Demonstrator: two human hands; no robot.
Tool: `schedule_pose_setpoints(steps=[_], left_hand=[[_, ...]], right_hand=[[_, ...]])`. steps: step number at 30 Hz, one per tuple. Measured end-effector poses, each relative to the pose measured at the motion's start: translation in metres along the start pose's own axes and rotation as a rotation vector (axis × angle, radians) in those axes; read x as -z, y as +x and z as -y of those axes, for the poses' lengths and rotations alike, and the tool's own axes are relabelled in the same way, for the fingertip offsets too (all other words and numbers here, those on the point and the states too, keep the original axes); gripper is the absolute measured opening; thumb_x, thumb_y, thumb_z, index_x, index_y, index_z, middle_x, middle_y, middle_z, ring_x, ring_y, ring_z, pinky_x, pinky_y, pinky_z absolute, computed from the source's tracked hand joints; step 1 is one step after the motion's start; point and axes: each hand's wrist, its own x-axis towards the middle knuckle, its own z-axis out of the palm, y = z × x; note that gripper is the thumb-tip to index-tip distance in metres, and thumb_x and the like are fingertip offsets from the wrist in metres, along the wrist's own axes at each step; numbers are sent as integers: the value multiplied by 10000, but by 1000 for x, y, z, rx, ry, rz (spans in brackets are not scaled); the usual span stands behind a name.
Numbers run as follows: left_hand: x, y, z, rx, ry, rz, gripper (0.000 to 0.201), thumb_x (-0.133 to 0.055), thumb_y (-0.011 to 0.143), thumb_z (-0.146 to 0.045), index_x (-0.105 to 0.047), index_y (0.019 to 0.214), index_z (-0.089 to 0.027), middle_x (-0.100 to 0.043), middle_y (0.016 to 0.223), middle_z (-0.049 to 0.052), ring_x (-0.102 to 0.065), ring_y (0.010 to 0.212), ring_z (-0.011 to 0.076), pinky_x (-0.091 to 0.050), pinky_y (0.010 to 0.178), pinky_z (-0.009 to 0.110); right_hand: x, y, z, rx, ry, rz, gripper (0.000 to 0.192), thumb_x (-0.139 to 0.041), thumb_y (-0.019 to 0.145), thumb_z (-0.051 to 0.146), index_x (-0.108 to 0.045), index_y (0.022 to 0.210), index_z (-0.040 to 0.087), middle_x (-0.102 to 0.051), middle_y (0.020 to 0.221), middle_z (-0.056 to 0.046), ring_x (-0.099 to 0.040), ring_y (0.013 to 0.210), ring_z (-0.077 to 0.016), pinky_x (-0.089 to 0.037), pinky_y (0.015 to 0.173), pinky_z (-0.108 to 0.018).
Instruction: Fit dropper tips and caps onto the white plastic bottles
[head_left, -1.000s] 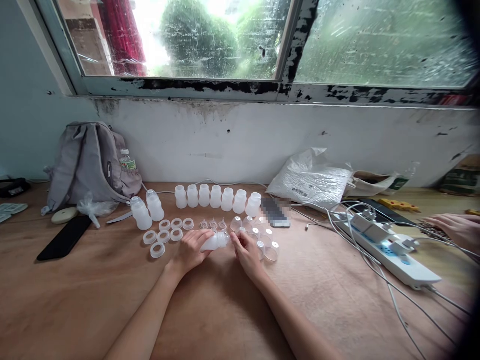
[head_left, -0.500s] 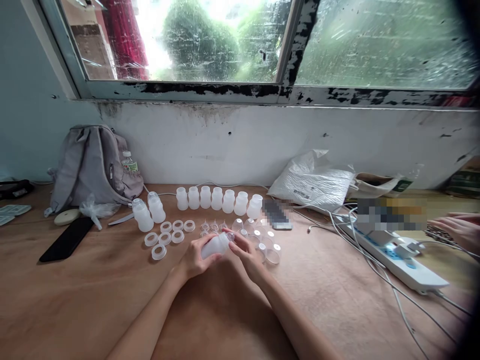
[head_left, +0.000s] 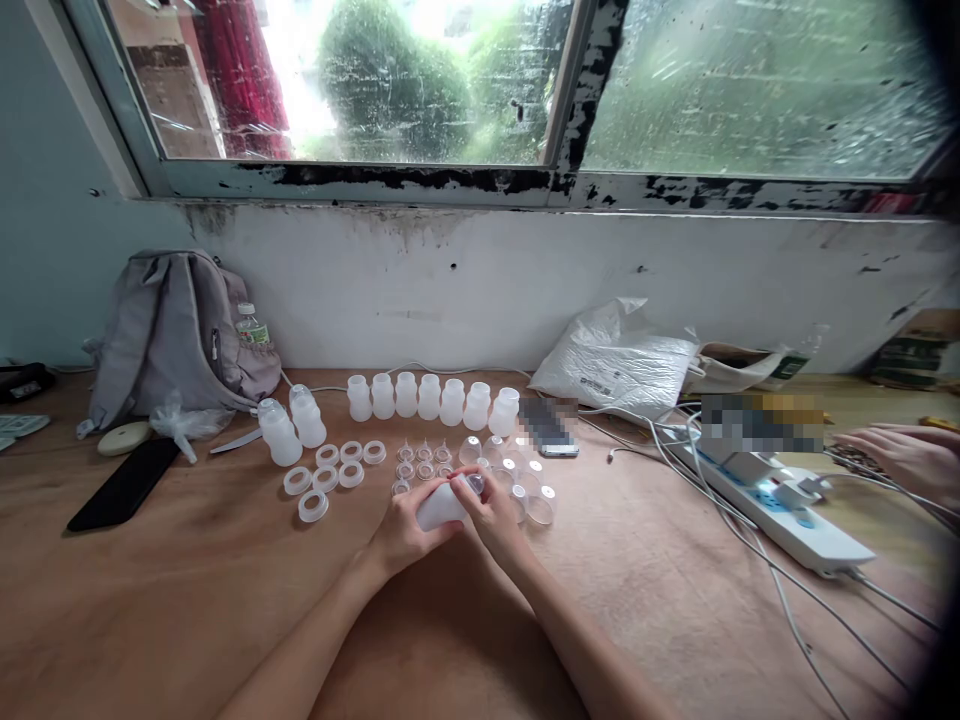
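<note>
White plastic bottle [head_left: 441, 506], formerly raised, now lies lower, gripped by left hand [head_left: 403, 530]; right hand [head_left: 491, 510] has closed over its neck, pressing a clear fitting there.

Just beyond your grip [head_left: 459, 500] you have small nipples [head_left: 424, 460], with clear caps [head_left: 529, 488] just to its right and white rings [head_left: 328, 480] to its left. Farther back, a row of open bottles [head_left: 431, 397] stands along the wall. Two capped bottles [head_left: 292, 428] stand left of that row. Well to the left you'll see a grey backpack [head_left: 172, 330] and a black phone [head_left: 124, 484] lying flat on the table [head_left: 150, 600]. Well to the right lie a white bag [head_left: 622, 360], a power strip [head_left: 780, 510] with cables, and another person's hand [head_left: 892, 455].
</note>
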Motion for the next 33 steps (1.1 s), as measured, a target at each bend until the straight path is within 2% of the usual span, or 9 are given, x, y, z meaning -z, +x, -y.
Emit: schedule_pose_setpoints(steps=[2, 5, 8, 13, 20, 22, 25, 27, 33], left_hand=[[-2, 0, -1, 100, -171, 41, 450, -612, 676, -454, -565, 1016, -163, -623, 880, 64, -582, 733, 180, -450, 640, 265], [-1, 1, -3, 281, -517, 245, 511, -559, 701, -516, -525, 1031, -128, -603, 783, 73, -565, 594, 142, -428, 529, 242], [0, 1, -3, 344, -642, 319, 505, -646, 648, -443, -519, 1024, -131, -588, 782, 63, -555, 592, 127, -414, 527, 228], [-3, 2, 2, 373, -428, 190, 348, -673, 620, -365, -573, 844, -118, -566, 663, 16, -521, 563, 120, -394, 517, 228], [-7, 0, 0, 110, 62, -37, 405, -663, 625, -393, -579, 952, -168, -614, 778, 19, -558, 680, 162, -425, 581, 234], [-5, 0, -1, 60, 147, -142, 445, -645, 642, -415, -549, 1011, -184, -628, 863, 36, -578, 745, 185, -448, 643, 259], [0, 1, 0, 25, 208, -303, 450, -614, 673, -427, -511, 1042, -190, -625, 913, 44, -587, 791, 199, -456, 692, 284], [5, 2, 2, 18, 239, -361, 435, -594, 690, -431, -500, 1042, -192, -623, 895, 39, -589, 767, 194, -457, 674, 283], [9, 2, 4, -4, 303, -391, 431, -593, 681, -437, -500, 1025, -193, -626, 884, 38, -594, 757, 190, -457, 657, 273]], right_hand=[[0, -1, 3, 0, 110, 68, 290, -586, 734, 412, -592, 930, 198, -619, 910, -65, -553, 781, -201, -447, 633, -292], [2, -2, 8, -81, 337, 222, 303, -568, 754, 370, -569, 1011, 210, -575, 1075, -86, -562, 741, -185, -445, 539, -274], [2, -3, 8, -147, 417, 280, 274, -562, 762, 355, -566, 996, 213, -563, 1098, -92, -551, 646, -156, -408, 453, -254], [1, -2, 5, -115, 362, 200, 229, -604, 745, 346, -587, 930, 213, -617, 987, -65, -562, 850, -202, -446, 695, -312], [2, -1, 3, 20, 171, 173, 281, -570, 765, 376, -572, 996, 218, -610, 1024, -68, -548, 945, -219, -438, 789, -334], [5, 1, -1, 98, -13, 65, 350, -569, 757, 388, -550, 1066, 223, -607, 1032, -75, -564, 890, -217, -458, 749, -337], [12, 6, -7, 188, -353, -220, 437, -541, 770, 372, -488, 1176, 221, -615, 1013, -93, -577, 666, -186, -467, 670, -357], [16, 9, -12, 214, -498, -307, 429, -484, 801, 336, -461, 1212, 216, -602, 1053, -106, -574, 609, -180, -463, 682, -382], [12, 11, -25, 304, -695, -226, 394, -396, 816, 213, -450, 1206, 202, -560, 1143, -106, -538, 1015, -247, -431, 834, -430]])
